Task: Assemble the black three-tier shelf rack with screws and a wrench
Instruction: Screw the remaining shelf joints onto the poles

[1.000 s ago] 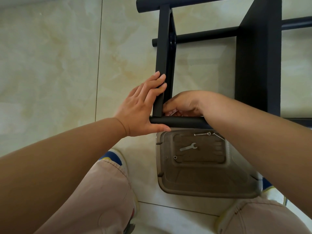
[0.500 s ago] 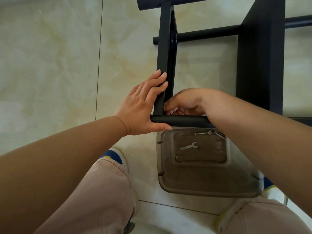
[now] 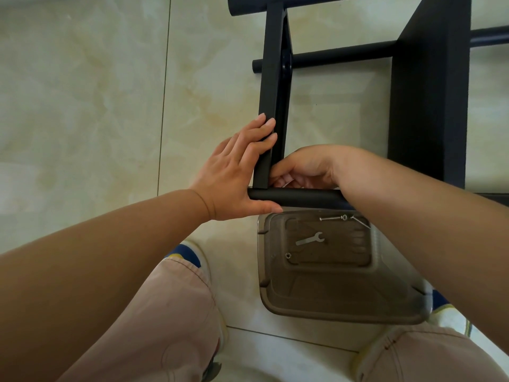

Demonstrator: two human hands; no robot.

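Our left hand is pressing flat, fingers straight, against the matte black rack standing on glossy marbled floor. Our right hand is curling fingers at the tube joint, contents hidden. The flat steel wrench is lying in the smoky plastic tray.

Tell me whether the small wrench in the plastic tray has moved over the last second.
No. The wrench lies at the same spot on the tray, with the same angle to the tray's raised ridges and the loose nut near it.
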